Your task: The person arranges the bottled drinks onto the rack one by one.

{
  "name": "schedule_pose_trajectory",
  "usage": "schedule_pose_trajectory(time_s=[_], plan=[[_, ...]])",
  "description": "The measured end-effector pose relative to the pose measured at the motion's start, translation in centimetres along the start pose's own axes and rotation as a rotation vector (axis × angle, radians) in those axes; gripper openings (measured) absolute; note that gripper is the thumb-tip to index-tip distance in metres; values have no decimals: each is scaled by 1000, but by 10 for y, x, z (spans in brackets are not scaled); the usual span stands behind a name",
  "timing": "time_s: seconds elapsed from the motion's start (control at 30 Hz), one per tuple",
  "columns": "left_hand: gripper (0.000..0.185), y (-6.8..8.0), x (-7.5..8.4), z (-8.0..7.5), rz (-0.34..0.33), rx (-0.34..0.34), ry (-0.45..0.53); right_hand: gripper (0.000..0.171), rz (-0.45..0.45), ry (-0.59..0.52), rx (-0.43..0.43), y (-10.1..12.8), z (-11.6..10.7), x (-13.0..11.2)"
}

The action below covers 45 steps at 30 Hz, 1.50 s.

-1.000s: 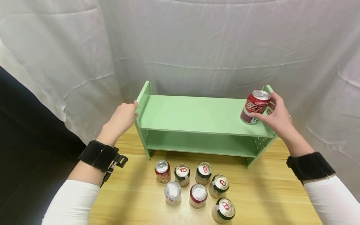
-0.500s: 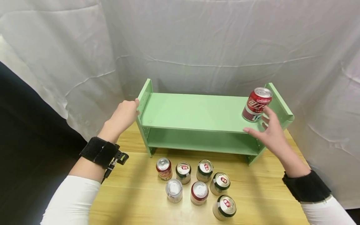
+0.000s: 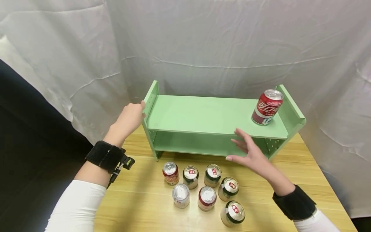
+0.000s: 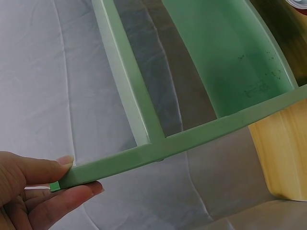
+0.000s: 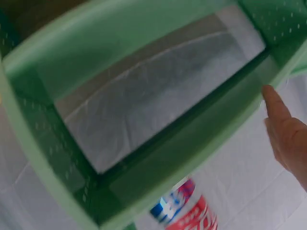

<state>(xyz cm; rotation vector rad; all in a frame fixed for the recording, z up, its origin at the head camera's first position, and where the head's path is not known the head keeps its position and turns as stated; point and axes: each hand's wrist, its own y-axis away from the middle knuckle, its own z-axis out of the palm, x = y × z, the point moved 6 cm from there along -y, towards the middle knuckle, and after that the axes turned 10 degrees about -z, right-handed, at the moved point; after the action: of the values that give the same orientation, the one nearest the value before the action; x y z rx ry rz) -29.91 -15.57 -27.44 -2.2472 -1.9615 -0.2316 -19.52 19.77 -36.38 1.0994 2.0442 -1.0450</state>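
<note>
A green two-tier shelf (image 3: 200, 112) stands on the wooden table. My left hand (image 3: 129, 120) grips the top of its left side panel (image 4: 110, 165); the left wrist view shows the thumb on one face and fingers on the other. One red soda can (image 3: 267, 108) stands upright at the right end of the upper board, next to the right side panel (image 3: 291, 109). My right hand (image 3: 251, 154) is in front of the shelf, fingers spread and holding nothing. In the blurred right wrist view, the soda can (image 5: 194, 211) shows partly behind the shelf edge.
In front of the shelf, several soda cans stand upright on the table: a red one (image 3: 171, 174) at the left, a silver one (image 3: 181, 196), and dark-rimmed ones such as the nearest (image 3: 233, 213). A pale cloth (image 3: 217, 38) hangs behind the shelf.
My right hand has let go of the red soda can, leaving it on the upper board, and has moved left and down toward the shelf's front. The left hand keeps its grip.
</note>
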Motion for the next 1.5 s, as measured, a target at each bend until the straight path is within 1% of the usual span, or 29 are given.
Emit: schedule_pose_trajectory(time_s=[0.2, 0.33, 0.43, 0.57, 0.7, 0.9, 0.97, 1.07, 1.2, 1.3, 1.4, 1.5], plan=[[57, 0, -1, 1, -9, 0, 17, 97, -106, -83, -67, 9, 32, 1], [57, 1, -2, 4, -14, -10, 23, 94, -140, -86, -122, 21, 53, 8], [57, 1, -2, 8, -9, -18, 20, 90, -157, -59, -178, 32, 68, 16], [57, 0, -2, 8, 1, 7, 13, 88, -168, -50, -261, 42, 86, 20], [55, -2, -2, 7, 4, 17, 14, 85, -173, 6, -353, 48, 103, 21], [55, -3, -3, 6, -6, 10, 30, 74, -222, 128, -430, 54, 121, 22], [55, -4, -3, 5, -11, 10, 33, 74, -222, 152, -474, 56, 128, 24], [56, -4, -2, 3, -11, 11, 35, 79, -204, 179, -529, 58, 136, 28], [56, -5, -3, 2, -14, 11, 37, 84, -189, 222, -569, 60, 142, 32], [56, -4, -5, 2, -17, 16, 38, 83, -174, 242, -609, 61, 148, 37], [56, -3, -7, 2, -16, 15, 49, 82, -141, 254, -645, 63, 154, 42], [55, -1, -8, 1, -8, 13, 47, 82, -115, 287, -666, 63, 161, 45]])
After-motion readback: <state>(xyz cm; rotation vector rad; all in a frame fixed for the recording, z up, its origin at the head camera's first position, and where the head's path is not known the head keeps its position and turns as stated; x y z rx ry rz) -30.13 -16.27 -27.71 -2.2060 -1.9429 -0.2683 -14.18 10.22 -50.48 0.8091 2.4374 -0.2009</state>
